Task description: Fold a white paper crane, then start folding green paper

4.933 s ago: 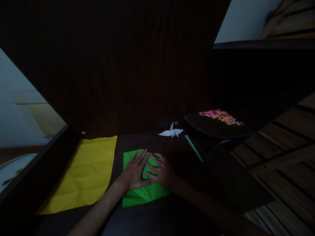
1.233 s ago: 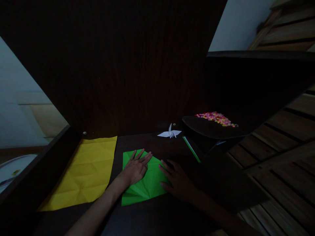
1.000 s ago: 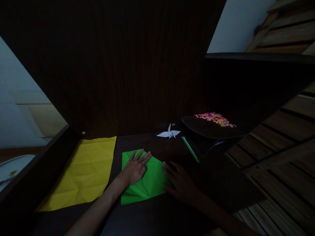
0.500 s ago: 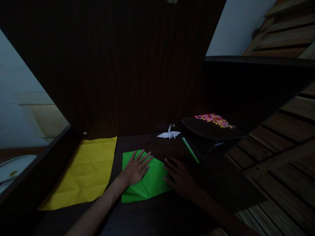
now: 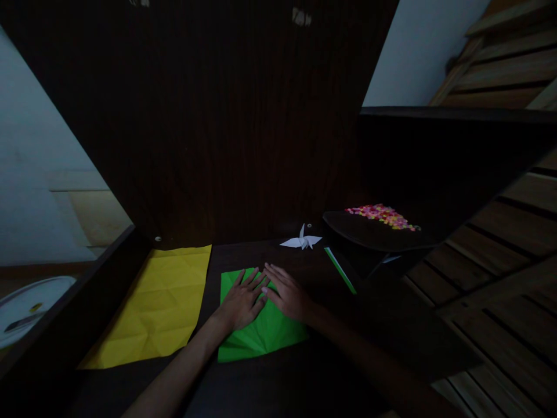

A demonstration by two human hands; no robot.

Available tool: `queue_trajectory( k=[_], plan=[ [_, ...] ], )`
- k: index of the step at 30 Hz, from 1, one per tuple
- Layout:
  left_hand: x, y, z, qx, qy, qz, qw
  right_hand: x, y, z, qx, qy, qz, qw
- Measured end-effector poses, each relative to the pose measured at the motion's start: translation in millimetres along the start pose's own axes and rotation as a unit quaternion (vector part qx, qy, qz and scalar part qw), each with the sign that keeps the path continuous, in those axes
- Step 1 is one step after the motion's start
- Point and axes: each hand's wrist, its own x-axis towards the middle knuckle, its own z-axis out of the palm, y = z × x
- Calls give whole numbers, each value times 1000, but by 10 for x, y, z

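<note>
A creased sheet of green origami paper lies on the dark wooden desk surface in front of me. My left hand rests flat on its left part, fingers spread and pointing away from me. Over the upper right part of the sheet lies my right hand, its fingers stretched out toward the left and its fingertips close to those of the left hand. Whether the fingertips touch is hard to see. The two hands and the dim light hide the sheet's upper right edge.
To the left lies a creased yellow sheet. A white paper crane stands at the back, with a narrow green-and-white strip right of it. Small colourful pieces cover part of a low corner shelf. A raised edge borders the left side.
My right hand has moved left and slightly away from me, from the sheet's right edge onto its upper part. My left hand stays flat on the green paper. The view has shifted slightly.
</note>
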Motion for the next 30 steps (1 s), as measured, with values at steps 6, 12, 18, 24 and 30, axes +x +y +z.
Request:
queue_trajectory(
  k=[6,12,18,24,30],
  plan=[
    [-35,74,-28,2,29,6,1000,61,99,247,23,-13,-14,1000],
    [-78,86,-6,0,60,20,998,30,106,273,-49,-47,-60,996],
    [-130,73,-33,26,74,-23,997,19,65,242,-89,-68,-60,992],
    [-212,51,-14,69,103,-150,981,12,43,244,-91,-68,-55,992],
    [-312,-26,122,119,159,-281,939,13,31,234,-102,-72,-48,991]
  ],
)
